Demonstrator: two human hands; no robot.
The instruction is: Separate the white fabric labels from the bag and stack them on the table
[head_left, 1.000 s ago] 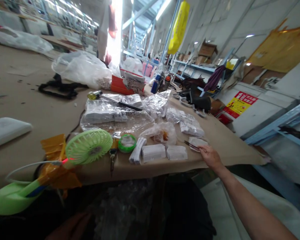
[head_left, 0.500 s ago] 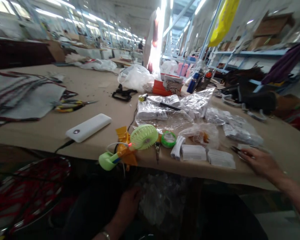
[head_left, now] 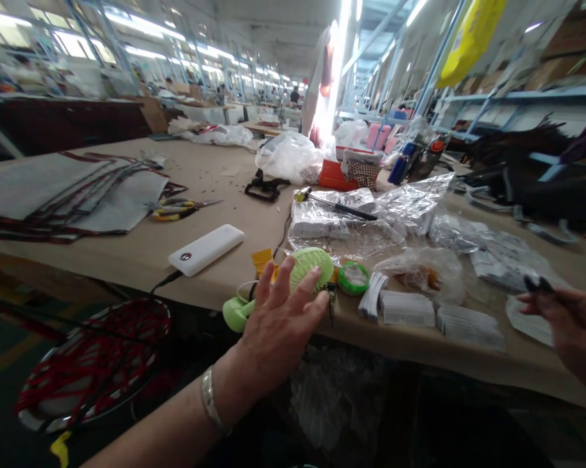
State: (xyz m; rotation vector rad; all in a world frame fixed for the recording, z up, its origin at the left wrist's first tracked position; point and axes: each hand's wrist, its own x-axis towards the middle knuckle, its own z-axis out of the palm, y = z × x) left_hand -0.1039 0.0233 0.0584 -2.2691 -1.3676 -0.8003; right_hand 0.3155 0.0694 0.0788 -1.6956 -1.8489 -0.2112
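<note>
Left hand (head_left: 280, 318), a bangle (head_left: 211, 396) at its wrist, reaches over the near edge of the brown surface (head_left: 263, 221) with fingers spread apart, overlapping the green fan (head_left: 318, 258); whether they touch cannot be told. From the left lie layered pale cloth pieces (head_left: 68, 195) with dark edging, a yellow-handled tool (head_left: 178, 208) and a white power bank (head_left: 207, 250). Right of the fan sit a round green holder (head_left: 354, 278) and, along the near edge, three bundles of white slips (head_left: 407, 307), with a clear bag (head_left: 419, 270) on their far side. Beyond these to the right, the right hand (head_left: 573, 325) is clamped on a dark tool (head_left: 539, 285), near a pale sheet (head_left: 529, 318).
</note>
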